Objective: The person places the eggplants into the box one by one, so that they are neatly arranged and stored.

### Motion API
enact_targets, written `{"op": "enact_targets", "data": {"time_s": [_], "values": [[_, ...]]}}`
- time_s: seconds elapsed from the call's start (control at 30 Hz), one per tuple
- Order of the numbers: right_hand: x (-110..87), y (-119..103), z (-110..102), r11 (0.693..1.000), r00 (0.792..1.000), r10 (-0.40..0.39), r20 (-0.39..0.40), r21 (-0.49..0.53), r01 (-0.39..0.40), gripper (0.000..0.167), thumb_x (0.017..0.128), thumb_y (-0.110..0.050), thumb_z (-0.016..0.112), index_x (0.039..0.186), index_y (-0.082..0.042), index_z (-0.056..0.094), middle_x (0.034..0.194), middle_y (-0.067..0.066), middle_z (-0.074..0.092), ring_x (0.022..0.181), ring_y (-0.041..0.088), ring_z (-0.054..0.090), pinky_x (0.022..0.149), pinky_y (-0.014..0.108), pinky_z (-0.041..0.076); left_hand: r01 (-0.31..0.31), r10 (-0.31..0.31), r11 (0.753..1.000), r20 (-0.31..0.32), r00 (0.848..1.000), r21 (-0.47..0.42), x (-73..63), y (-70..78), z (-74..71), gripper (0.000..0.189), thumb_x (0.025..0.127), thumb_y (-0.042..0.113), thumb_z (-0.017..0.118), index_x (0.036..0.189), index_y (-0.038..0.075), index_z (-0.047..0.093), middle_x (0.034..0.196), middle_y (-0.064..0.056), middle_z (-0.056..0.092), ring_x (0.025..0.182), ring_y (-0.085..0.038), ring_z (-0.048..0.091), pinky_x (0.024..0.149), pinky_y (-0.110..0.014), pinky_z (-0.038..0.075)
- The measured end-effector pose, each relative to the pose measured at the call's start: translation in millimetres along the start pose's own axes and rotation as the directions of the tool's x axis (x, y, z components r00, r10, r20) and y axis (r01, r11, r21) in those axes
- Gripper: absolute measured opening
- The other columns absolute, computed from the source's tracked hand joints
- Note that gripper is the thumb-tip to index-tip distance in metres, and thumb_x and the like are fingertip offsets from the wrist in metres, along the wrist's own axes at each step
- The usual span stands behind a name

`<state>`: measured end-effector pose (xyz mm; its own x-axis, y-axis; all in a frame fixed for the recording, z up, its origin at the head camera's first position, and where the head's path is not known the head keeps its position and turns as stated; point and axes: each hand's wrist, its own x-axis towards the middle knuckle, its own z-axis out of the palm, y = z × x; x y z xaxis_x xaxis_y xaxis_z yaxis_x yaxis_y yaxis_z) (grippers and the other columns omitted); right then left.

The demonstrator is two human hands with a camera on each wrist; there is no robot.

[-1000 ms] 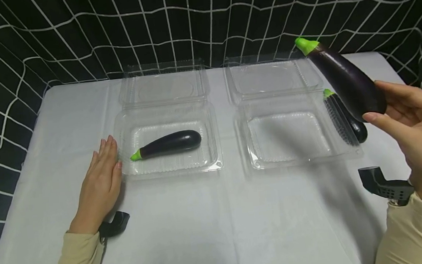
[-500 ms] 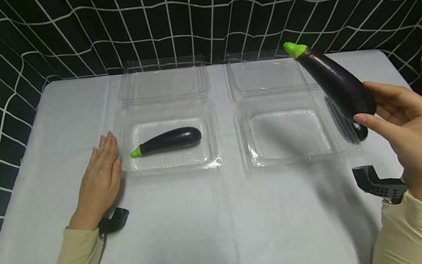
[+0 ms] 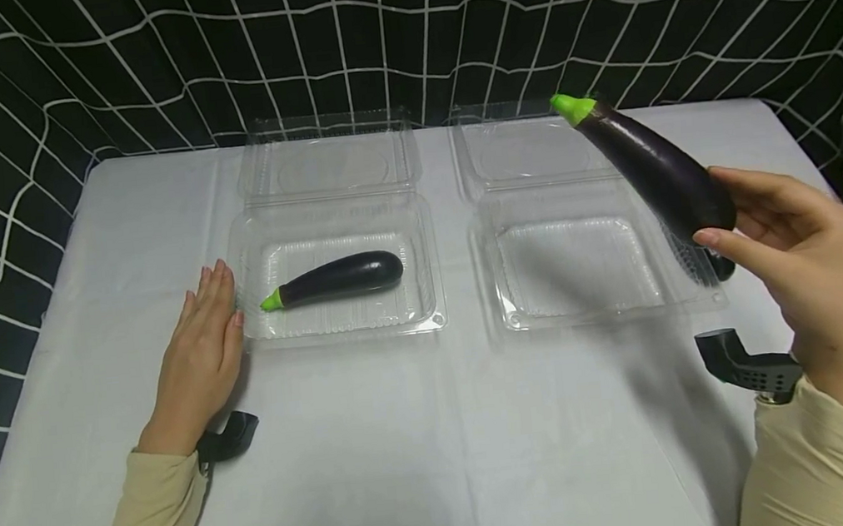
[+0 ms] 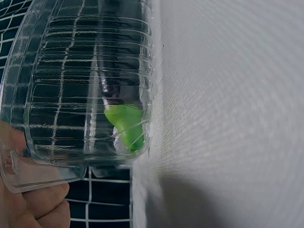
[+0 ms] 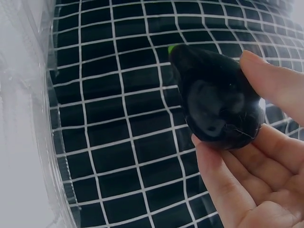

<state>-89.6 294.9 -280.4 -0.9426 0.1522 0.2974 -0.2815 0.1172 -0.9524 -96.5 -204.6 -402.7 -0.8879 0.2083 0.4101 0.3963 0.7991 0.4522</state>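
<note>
My right hand (image 3: 805, 263) pinches the thick end of a dark eggplant (image 3: 654, 167) between thumb and fingers. It is held up over the right side of the right clear plastic clamshell box (image 3: 517, 323), green stem pointing up and to the left. The right wrist view shows the eggplant's (image 5: 213, 99) round base between thumb and fingers. My left hand (image 3: 200, 362) lies with straight fingers along the left edge of the left clear clamshell box (image 3: 427, 323). In that box a second eggplant (image 3: 340, 278) lies on its side, its green stem (image 4: 126, 123) visible through the wall in the left wrist view.
Both boxes have their lids (image 3: 334, 170) folded back toward the far edge. A third eggplant (image 3: 722, 262), mostly hidden behind the held one, lies at the right box's right side. White cloth covers the table (image 3: 376, 434). A black backdrop with white grid lines (image 3: 402, 39) stands behind.
My right hand has moved left and slightly down with the eggplant, covering more of the third eggplant. The left hand stays in place beside the left box.
</note>
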Motion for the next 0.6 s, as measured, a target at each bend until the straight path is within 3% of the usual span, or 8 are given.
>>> {"op": "enact_targets", "data": {"time_s": [0.33,0.6], "values": [[-1.8,2,12,0.995,0.996,0.011,0.084,0.098,-0.02,0.055,0.067,0.031,0.064,0.119,0.017,0.055,0.11,0.014,0.066,0.098,0.02,0.063,0.083,0.018,0.05,0.0,0.0,1.0,0.006,1.0,-0.008,0.4,0.2,0.3,0.048,0.095,0.003,0.048,0.139,-0.011,0.036,0.146,-0.023,0.034,0.137,-0.034,0.028,0.113,-0.048,0.02],[-1.0,8,33,0.998,0.975,0.05,0.214,0.031,-0.058,0.052,0.071,0.025,0.067,0.121,0.012,0.057,0.114,0.01,0.065,0.099,0.015,0.064,0.085,0.017,0.049,0.003,-0.003,1.0,0.001,1.0,0.001,0.0,-1.6,1.3,0.047,0.095,0.003,0.048,0.139,-0.011,0.036,0.146,-0.022,0.034,0.137,-0.033,0.028,0.113,-0.046,0.019]]}}
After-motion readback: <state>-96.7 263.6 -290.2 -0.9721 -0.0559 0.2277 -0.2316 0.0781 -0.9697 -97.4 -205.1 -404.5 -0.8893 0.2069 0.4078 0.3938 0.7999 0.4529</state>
